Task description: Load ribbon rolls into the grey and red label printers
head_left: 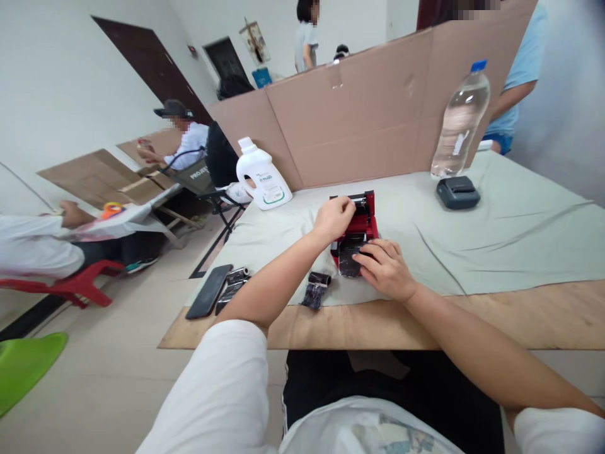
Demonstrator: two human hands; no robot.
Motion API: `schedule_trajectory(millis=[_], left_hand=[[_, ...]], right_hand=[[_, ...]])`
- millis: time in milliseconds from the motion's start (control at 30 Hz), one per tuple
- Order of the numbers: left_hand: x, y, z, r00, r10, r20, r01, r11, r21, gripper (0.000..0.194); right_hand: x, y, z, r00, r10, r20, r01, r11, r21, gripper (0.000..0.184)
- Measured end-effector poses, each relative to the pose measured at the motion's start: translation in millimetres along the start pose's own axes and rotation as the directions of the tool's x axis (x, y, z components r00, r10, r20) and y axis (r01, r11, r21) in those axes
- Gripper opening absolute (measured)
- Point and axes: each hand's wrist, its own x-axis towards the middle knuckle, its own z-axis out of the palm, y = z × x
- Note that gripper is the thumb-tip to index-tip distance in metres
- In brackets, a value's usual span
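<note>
A small red machine point(363, 222) with an open frame and a shiny roller stands on the cloth in front of me. My left hand point(334, 217) is at its upper left, fingers pinched together by the roller; what they hold is hidden. A strip of black film point(350, 257) hangs out over the machine's front. My right hand point(388, 268) has its bent fingers closed at the film's right edge. Left of the machine lies a roll of black film point(316, 289) with a loose, crinkled end. More black film on a roll point(231, 291) rests beside a dark phone-like slab point(208, 292).
A white jug point(263, 176) stands at the table's back left. A clear water bottle point(460, 123) and a dark grey box-shaped device point(457, 192) are at the back right. A cardboard panel point(359, 120) borders the far edge. Other people sit and stand beyond.
</note>
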Motion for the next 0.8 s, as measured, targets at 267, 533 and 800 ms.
schedule_trajectory(millis=[267,533,800], left_hand=[[2,-52,9.0,0.954,0.234,-0.186,-0.242,0.970,-0.019,0.051],[-53,-55,22.8,0.890,0.316,-0.329,-0.344,0.938,-0.029,0.066],[-85,-68,44.5,0.881,0.344,-0.326,-0.354,0.935,0.030,0.061]], right_hand=[[-1,7,-3,0.997,0.051,-0.062,-0.052,0.999,0.001,0.025],[-2,6,-1,0.997,0.067,-0.033,-0.067,0.998,0.002,0.027],[-3,9,3,0.995,0.088,-0.053,-0.086,0.996,0.023,0.030]])
